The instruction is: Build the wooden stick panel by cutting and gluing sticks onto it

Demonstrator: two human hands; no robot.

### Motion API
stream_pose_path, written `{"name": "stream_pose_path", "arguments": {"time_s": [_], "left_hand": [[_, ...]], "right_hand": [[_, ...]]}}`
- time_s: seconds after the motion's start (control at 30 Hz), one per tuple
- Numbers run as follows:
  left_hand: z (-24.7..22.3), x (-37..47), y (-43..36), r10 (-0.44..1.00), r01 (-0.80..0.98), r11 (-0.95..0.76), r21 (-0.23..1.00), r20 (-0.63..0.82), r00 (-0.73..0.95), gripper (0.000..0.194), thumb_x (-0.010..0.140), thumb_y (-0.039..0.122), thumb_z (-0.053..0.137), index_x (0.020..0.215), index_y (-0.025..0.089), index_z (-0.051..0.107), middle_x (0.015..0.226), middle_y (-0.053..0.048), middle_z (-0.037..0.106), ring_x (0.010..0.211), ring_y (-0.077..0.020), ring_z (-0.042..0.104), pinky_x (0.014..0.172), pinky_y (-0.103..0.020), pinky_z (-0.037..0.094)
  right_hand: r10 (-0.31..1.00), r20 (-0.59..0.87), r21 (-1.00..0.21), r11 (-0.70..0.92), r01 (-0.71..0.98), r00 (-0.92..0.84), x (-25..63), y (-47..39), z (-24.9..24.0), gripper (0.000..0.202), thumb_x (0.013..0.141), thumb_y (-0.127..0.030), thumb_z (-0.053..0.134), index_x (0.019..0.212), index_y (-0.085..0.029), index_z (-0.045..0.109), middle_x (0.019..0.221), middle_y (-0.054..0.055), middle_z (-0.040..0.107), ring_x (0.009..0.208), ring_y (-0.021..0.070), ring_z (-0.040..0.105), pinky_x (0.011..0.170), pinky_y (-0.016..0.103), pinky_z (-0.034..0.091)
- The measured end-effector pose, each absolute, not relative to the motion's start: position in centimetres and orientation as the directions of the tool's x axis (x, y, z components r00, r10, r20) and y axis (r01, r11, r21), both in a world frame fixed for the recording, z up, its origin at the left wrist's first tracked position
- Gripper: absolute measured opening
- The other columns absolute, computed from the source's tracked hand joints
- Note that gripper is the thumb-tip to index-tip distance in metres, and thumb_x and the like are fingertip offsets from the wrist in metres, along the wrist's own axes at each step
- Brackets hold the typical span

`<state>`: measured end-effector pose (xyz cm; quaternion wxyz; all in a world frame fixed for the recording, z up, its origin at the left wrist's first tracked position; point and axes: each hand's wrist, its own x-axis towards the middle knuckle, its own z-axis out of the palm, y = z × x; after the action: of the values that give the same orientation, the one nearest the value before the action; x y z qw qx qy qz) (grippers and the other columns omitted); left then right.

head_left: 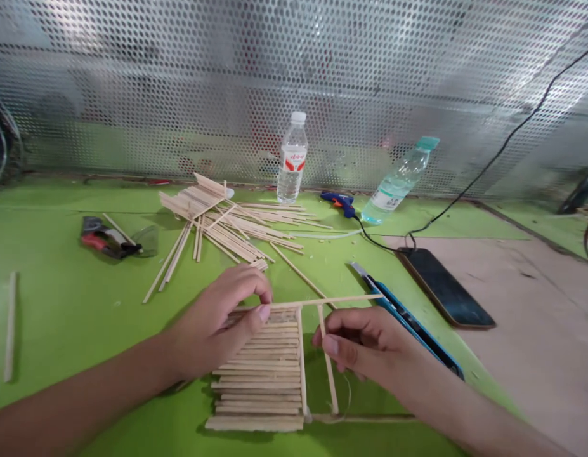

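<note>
A panel of wooden sticks [260, 381] lies on the green table, its sticks side by side, with an upright stick along its right edge. My left hand [227, 317] pinches the long stick [341, 299] that runs along the panel's top and reaches out to the right. Between the thumb and fingers of my right hand [355, 339] is a short stick [327, 362], its top end near the long stick and its lower end at the bottom stick [370, 418]. A thin glue strand hangs near that lower end.
Behind the panel lies a pile of loose sticks [231, 222]. Cutters [110, 241] are at the left. A utility knife [412, 327], phone [446, 285], glue gun [340, 203] with its cable, tilted bottle [398, 184] and upright bottle [292, 162] stand or lie right and behind.
</note>
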<state>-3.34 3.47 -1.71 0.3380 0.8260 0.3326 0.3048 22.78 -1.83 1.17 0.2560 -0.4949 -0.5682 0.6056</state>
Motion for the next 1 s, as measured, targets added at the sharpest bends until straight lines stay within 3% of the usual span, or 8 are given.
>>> {"name": "stream_pose_path", "arguments": {"time_s": [0.3, 0.77, 1.0], "left_hand": [[-1.08, -3.38, 3.33, 0.774, 0.38, -0.524, 0.763, 0.239, 0.587, 0.017, 0.103, 0.031, 0.047, 0.095, 0.023, 0.06, 0.099, -0.003, 0.062, 0.096, -0.0189, 0.059, 0.084, -0.036, 0.053], [-0.85, -3.48, 3.28, 0.772, 0.388, -0.524, 0.759, 0.231, 0.592, 0.017, 0.102, 0.03, 0.048, 0.095, 0.023, 0.06, 0.1, -0.003, 0.063, 0.097, -0.0192, 0.059, 0.085, -0.034, 0.052], [-1.56, -3.69, 3.53, 0.734, 0.332, -0.577, 0.746, 0.296, 0.611, 0.014, 0.102, 0.026, 0.049, 0.096, 0.024, 0.06, 0.097, -0.002, 0.063, 0.095, -0.0176, 0.059, 0.083, -0.034, 0.052]], "right_hand": [[0.9, -0.248, -0.957, -0.171, 0.233, -0.358, 22.42, -2.0, 1.27, 0.035, 0.087, -0.052, 0.076, 0.08, -0.018, 0.069, 0.071, -0.003, 0.055, 0.067, 0.0112, 0.045, 0.061, 0.025, 0.035], [0.899, -0.277, -0.955, -0.219, 0.2, -0.34, 22.45, -1.85, 0.85, 0.039, 0.083, -0.057, 0.078, 0.08, -0.019, 0.068, 0.068, -0.004, 0.054, 0.061, 0.0102, 0.042, 0.055, 0.025, 0.033], [0.892, -0.293, -0.954, -0.249, 0.168, -0.343, 22.19, -1.87, 1.04, 0.04, 0.081, -0.056, 0.08, 0.079, -0.018, 0.068, 0.069, -0.003, 0.057, 0.062, 0.01, 0.045, 0.056, 0.024, 0.036]]}}
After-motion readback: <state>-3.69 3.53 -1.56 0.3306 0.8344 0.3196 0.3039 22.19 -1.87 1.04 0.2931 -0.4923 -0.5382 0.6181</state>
